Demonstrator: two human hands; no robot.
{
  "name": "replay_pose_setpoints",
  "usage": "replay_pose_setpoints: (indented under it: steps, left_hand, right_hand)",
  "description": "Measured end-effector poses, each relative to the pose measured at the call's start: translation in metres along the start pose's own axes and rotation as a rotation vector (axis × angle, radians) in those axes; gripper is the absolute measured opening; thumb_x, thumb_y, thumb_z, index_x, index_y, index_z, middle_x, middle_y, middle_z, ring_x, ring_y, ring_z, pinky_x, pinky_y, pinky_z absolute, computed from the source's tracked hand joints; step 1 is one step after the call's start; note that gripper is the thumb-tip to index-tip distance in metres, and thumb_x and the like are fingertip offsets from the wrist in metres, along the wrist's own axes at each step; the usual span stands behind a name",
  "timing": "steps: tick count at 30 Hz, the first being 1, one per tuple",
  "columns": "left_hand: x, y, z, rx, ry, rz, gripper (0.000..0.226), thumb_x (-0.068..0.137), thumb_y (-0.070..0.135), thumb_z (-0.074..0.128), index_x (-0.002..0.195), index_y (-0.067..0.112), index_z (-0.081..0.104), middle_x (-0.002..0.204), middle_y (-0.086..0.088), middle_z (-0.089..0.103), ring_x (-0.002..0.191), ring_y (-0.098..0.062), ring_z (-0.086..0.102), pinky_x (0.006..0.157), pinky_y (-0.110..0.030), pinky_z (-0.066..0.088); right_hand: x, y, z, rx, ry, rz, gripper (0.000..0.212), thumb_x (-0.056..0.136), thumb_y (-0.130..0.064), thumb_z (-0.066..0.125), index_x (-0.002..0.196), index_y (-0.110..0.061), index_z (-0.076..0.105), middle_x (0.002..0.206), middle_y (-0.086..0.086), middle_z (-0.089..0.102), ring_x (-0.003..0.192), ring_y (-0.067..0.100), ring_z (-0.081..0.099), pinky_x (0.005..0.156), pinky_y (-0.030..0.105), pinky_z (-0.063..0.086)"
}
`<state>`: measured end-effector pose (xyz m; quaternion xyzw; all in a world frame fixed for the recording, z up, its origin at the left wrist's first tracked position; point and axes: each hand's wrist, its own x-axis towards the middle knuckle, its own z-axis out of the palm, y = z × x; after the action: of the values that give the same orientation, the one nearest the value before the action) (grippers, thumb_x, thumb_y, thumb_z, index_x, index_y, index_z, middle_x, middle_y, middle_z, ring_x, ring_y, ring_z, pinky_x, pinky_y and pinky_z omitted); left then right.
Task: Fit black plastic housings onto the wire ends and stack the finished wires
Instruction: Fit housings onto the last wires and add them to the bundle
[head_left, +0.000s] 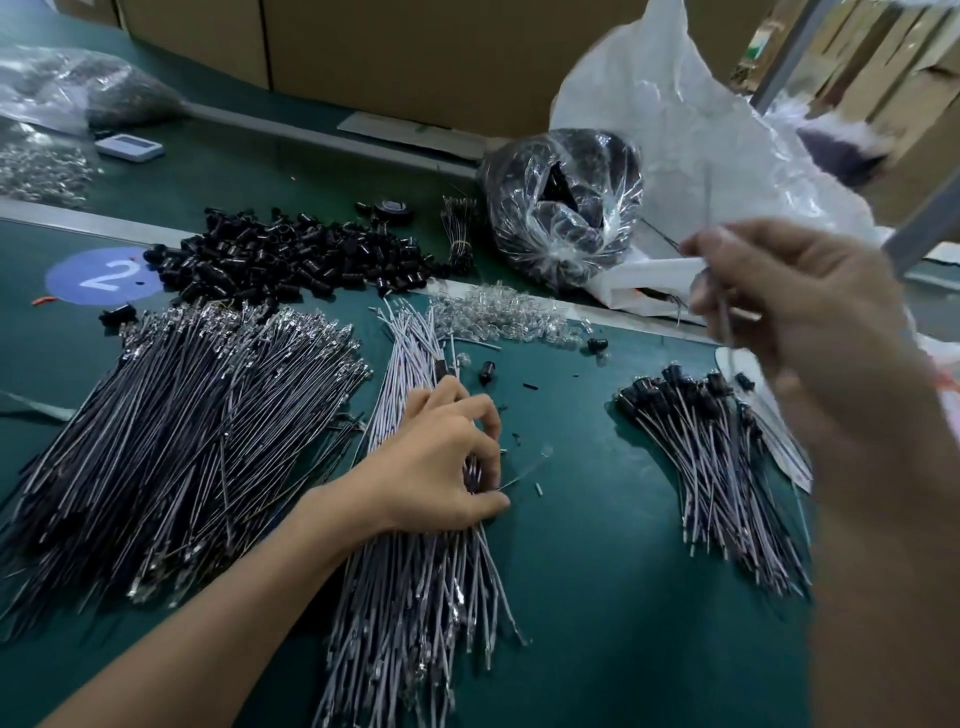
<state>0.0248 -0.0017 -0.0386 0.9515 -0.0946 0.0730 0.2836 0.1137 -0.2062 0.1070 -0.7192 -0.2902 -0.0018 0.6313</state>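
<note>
Your left hand (441, 457) lies on the bundle of grey wires (415, 597) in the middle of the green table mat (597, 597). Its fingers are curled down into the strands and the thumb is pressed in from below, so it pinches the bundle about a third of the way down from the far end. One thin strand juts out to the right from between thumb and fingertips.

Your right hand (779, 312) is raised off the mat, close to the camera and blurred. Its thumb and fingers are drawn together on a single wire (724, 317) that hangs down from the pinch. Whether that wire carries a housing cannot be told.

Below and left of that hand, the stack of finished wires (711, 457) fans out on the mat, with the black housings all at the far end. It lies well apart from your left hand, with bare mat between them.

The pile of loose black plastic housings (291, 254) sits at the far side of the mat, beyond both wire heaps. A few strays lie just past your left fingertips. Left of your left forearm spreads the large heap of dark wires (182, 431).

A scatter of small clear parts (498, 312) lies between the housings and your right hand. Behind it stand a clear bag of black parts (561, 208) and a white plastic bag (701, 130). A blue round sticker marked 2 (98, 275) shows at the left edge of the housing pile.
</note>
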Motion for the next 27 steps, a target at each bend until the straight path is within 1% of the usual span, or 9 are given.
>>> replay_pose_setpoints:
  steps: [2, 5, 8, 12, 14, 16, 18, 21, 27]
  left_hand:
    - [0.0, 0.001, -0.004, -0.26, 0.07, -0.073, 0.02, 0.078, 0.043, 0.077, 0.064, 0.034, 0.065, 0.091, 0.021, 0.053, 0.1, -0.003, 0.04, 0.089, -0.026, 0.027]
    - [0.003, 0.0, -0.017, -0.866, 0.244, -0.254, 0.013, 0.075, 0.035, 0.075, 0.064, 0.027, 0.073, 0.069, 0.012, 0.064, 0.069, 0.0, 0.055, 0.068, -0.014, 0.042]
    - [0.004, -0.007, -0.026, -1.354, 0.306, -0.41, 0.013, 0.076, 0.022, 0.07, 0.069, 0.011, 0.072, 0.059, 0.0, 0.061, 0.048, -0.006, 0.049, 0.047, -0.011, 0.041]
    - [0.003, -0.015, -0.029, -1.715, 0.333, -0.512, 0.015, 0.079, 0.019, 0.065, 0.067, 0.01, 0.068, 0.052, 0.003, 0.051, 0.041, -0.005, 0.043, 0.039, -0.013, 0.04]
    - [0.003, -0.016, -0.029, -1.816, 0.321, -0.489, 0.018, 0.078, 0.019, 0.065, 0.063, 0.012, 0.072, 0.054, 0.003, 0.052, 0.043, -0.005, 0.044, 0.041, -0.013, 0.04]
    - [0.005, -0.014, -0.027, -1.878, 0.291, -0.477, 0.014, 0.077, 0.017, 0.065, 0.068, 0.009, 0.072, 0.06, 0.001, 0.055, 0.045, -0.004, 0.047, 0.04, -0.012, 0.04]
    - [0.006, -0.013, -0.026, -1.926, 0.257, -0.465, 0.013, 0.075, 0.015, 0.064, 0.076, 0.006, 0.073, 0.061, 0.0, 0.056, 0.046, -0.004, 0.049, 0.039, -0.012, 0.04]
    - [0.007, -0.012, -0.025, -1.968, 0.205, -0.457, 0.016, 0.074, 0.013, 0.061, 0.068, 0.008, 0.075, 0.057, 0.002, 0.057, 0.044, -0.002, 0.05, 0.038, -0.012, 0.041]
    - [0.006, -0.007, -0.025, -1.893, 0.188, -0.497, 0.015, 0.068, 0.013, 0.062, 0.06, 0.009, 0.074, 0.051, 0.003, 0.052, 0.04, -0.003, 0.048, 0.034, -0.011, 0.037]
  right_hand:
    - [-0.007, 0.009, 0.011, -0.031, -0.06, 0.01, 0.013, 0.082, -0.029, 0.065, 0.084, -0.019, 0.072, 0.066, -0.003, 0.067, 0.06, 0.013, 0.053, 0.053, 0.016, 0.043]
    - [-0.012, 0.018, 0.028, 0.02, -0.078, -0.1, 0.01, 0.082, -0.027, 0.065, 0.087, -0.02, 0.071, 0.067, -0.003, 0.069, 0.059, 0.01, 0.057, 0.053, 0.017, 0.044]
    - [-0.01, 0.028, 0.046, -0.019, -0.118, -0.242, 0.005, 0.086, -0.017, 0.067, 0.089, -0.021, 0.069, 0.074, -0.005, 0.071, 0.066, 0.006, 0.062, 0.06, 0.017, 0.05]
    - [-0.009, 0.051, 0.073, -0.179, -0.172, -0.391, 0.024, 0.082, 0.004, 0.071, 0.089, -0.019, 0.072, 0.085, -0.006, 0.071, 0.079, 0.011, 0.064, 0.071, 0.03, 0.053]
    - [-0.012, 0.064, 0.086, -0.254, -0.198, -0.421, 0.02, 0.08, 0.004, 0.073, 0.089, -0.013, 0.075, 0.09, -0.001, 0.073, 0.088, 0.014, 0.066, 0.075, 0.032, 0.053]
    - [-0.017, 0.077, 0.096, -0.28, -0.217, -0.438, 0.015, 0.079, 0.003, 0.074, 0.089, -0.009, 0.076, 0.094, -0.001, 0.073, 0.092, 0.012, 0.067, 0.079, 0.028, 0.054]
    - [-0.021, 0.084, 0.103, -0.247, -0.208, -0.431, 0.013, 0.08, 0.002, 0.074, 0.09, -0.007, 0.076, 0.095, -0.001, 0.074, 0.093, 0.011, 0.067, 0.081, 0.025, 0.054]
    - [-0.022, 0.088, 0.108, -0.194, -0.17, -0.417, 0.014, 0.081, 0.003, 0.073, 0.092, -0.006, 0.075, 0.093, 0.001, 0.074, 0.09, 0.011, 0.069, 0.08, 0.027, 0.055]
    - [-0.021, 0.088, 0.108, -0.173, -0.185, -0.389, 0.013, 0.08, 0.0, 0.075, 0.093, -0.005, 0.074, 0.089, 0.002, 0.073, 0.087, 0.015, 0.068, 0.079, 0.033, 0.056]
